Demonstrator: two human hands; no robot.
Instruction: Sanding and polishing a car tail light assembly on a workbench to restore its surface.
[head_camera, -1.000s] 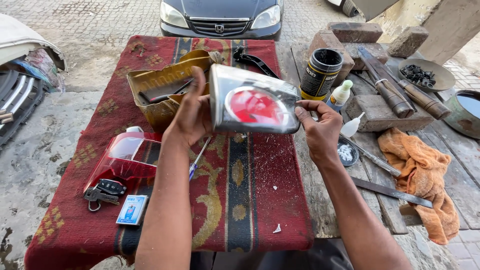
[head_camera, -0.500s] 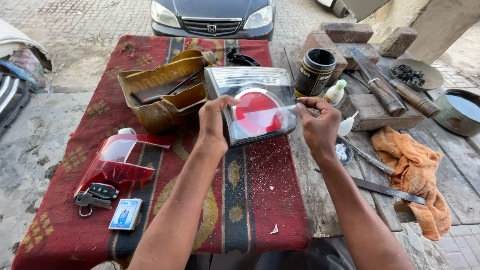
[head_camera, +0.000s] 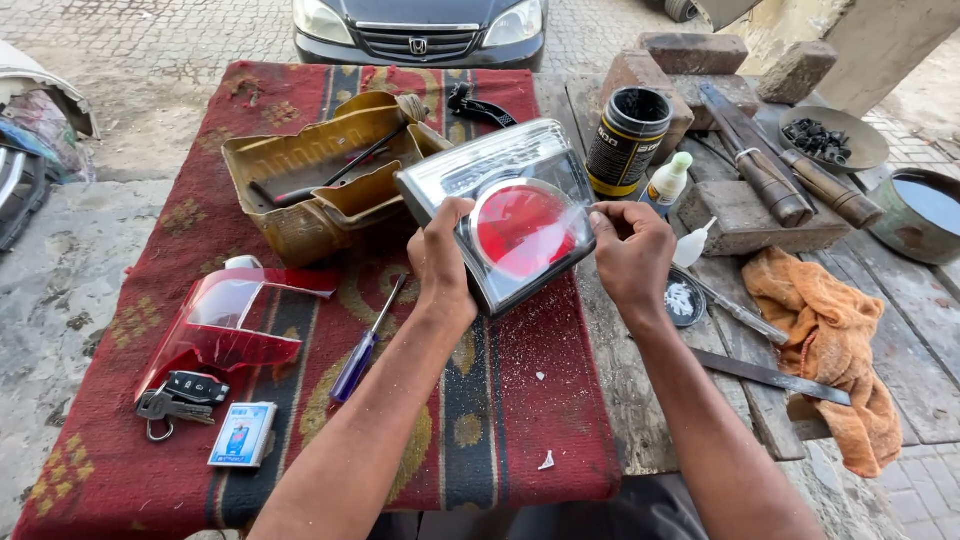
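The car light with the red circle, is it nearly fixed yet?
Partly. Done: a red lens piece already lies off on the rug. In hand: the left hand grips the tail light while the right hand pinches its clear cover's edge. Left: the screwdriver and glue bottles lie unused, so it seems unfinished.
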